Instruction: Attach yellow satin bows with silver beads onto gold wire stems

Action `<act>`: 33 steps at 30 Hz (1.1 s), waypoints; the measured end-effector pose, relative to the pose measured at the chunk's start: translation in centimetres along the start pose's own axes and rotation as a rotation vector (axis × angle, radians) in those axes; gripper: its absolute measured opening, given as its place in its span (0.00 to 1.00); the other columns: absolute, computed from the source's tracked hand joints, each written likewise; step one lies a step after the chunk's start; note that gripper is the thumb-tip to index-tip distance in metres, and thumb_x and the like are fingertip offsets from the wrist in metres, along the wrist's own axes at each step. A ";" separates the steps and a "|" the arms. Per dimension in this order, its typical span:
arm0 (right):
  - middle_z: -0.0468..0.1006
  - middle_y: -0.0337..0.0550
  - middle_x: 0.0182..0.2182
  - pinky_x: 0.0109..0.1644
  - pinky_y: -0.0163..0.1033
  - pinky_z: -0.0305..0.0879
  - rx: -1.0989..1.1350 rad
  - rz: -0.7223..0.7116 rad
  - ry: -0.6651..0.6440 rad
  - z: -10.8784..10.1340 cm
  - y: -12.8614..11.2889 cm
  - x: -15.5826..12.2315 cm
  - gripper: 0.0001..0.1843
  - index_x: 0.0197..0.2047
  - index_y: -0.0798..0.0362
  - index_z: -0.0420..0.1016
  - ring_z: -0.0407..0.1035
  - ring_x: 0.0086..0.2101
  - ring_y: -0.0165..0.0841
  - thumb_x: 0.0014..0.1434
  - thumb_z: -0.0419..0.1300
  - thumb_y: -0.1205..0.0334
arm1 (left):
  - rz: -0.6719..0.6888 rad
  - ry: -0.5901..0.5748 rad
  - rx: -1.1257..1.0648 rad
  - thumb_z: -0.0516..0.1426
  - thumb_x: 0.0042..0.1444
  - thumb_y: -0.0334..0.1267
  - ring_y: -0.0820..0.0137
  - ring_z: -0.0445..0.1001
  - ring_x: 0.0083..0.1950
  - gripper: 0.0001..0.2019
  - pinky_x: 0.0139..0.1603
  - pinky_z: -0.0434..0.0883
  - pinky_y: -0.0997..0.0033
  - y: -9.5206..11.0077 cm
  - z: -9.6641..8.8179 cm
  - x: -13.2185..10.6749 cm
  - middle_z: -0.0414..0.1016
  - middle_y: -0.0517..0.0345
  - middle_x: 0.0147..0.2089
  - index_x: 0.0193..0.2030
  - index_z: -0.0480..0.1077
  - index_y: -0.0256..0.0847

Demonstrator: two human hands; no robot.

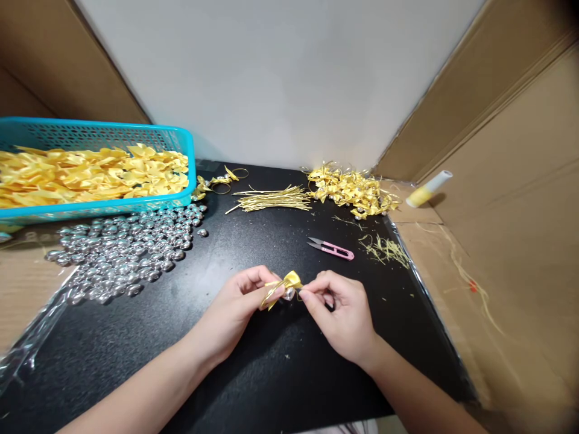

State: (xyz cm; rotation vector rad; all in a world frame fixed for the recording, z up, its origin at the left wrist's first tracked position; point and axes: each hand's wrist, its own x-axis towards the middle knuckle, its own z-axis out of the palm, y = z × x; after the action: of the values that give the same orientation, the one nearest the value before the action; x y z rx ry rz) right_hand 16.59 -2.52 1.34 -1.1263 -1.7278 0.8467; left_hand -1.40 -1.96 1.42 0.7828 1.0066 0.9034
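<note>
My left hand pinches a small yellow ribbon bow with a silver bead at its middle, just above the black tabletop. My right hand is closed in a pinch at the right side of the same bow, its fingertips touching the bead end. Whether a thin gold tie runs between the fingers is too small to tell. Pink thread snips lie on the table a short way beyond my right hand.
A teal basket full of yellow bows stands at back left. Several silver beads are heaped in front of it. Gold wire ties lie at the back centre, finished bows at back right, yellow trimmings beside the snips. Cardboard walls and a white-and-yellow tube stand at right.
</note>
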 end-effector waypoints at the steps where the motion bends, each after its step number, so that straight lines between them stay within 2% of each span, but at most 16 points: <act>1: 0.66 0.34 0.19 0.25 0.33 0.54 0.002 0.003 -0.003 0.0 0.0 0.0 0.06 0.28 0.53 0.72 0.57 0.21 0.25 0.57 0.59 0.68 | 0.001 -0.001 0.001 0.67 0.45 0.46 0.75 0.58 0.27 0.16 0.30 0.56 0.75 0.0 0.0 0.0 0.66 0.65 0.22 0.21 0.68 0.39; 10: 0.66 0.34 0.19 0.24 0.32 0.53 0.013 0.026 -0.002 0.1 -0.2 0.0 0.06 0.28 0.55 0.72 0.56 0.20 0.24 0.57 0.60 0.68 | 0.023 -0.031 0.017 0.67 0.46 0.45 0.75 0.60 0.28 0.15 0.31 0.57 0.75 -0.1 -0.1 0.0 0.70 0.64 0.24 0.23 0.69 0.39; 19: 0.69 0.36 0.21 0.26 0.30 0.56 0.092 -0.036 -0.043 0.0 0.1 0.2 0.05 0.28 0.55 0.71 0.60 0.22 0.24 0.56 0.60 0.71 | -0.089 -0.136 -0.091 0.68 0.45 0.45 0.75 0.60 0.28 0.16 0.31 0.56 0.74 -0.2 -0.2 0.1 0.69 0.63 0.25 0.22 0.67 0.38; 28: 0.69 0.35 0.20 0.26 0.30 0.55 0.049 -0.065 -0.044 -0.5 -0.2 0.2 0.06 0.27 0.56 0.71 0.59 0.22 0.23 0.55 0.61 0.72 | -0.103 -0.172 -0.135 0.67 0.47 0.42 0.75 0.60 0.29 0.15 0.31 0.56 0.75 -0.5 -0.4 0.2 0.70 0.63 0.26 0.25 0.66 0.38; 33: 0.70 0.36 0.20 0.26 0.30 0.55 0.040 -0.067 -0.047 -0.6 -0.2 0.3 0.06 0.27 0.56 0.72 0.59 0.21 0.23 0.55 0.60 0.72 | -0.141 -0.161 -0.200 0.69 0.44 0.42 0.75 0.62 0.29 0.16 0.32 0.58 0.75 -0.2 -0.1 0.2 0.72 0.63 0.26 0.25 0.65 0.38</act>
State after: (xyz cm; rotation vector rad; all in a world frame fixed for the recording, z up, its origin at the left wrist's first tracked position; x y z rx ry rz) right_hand 16.99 -2.22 1.79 -1.0240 -1.7690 0.8687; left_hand -1.41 -1.82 1.15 0.5976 0.8057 0.7926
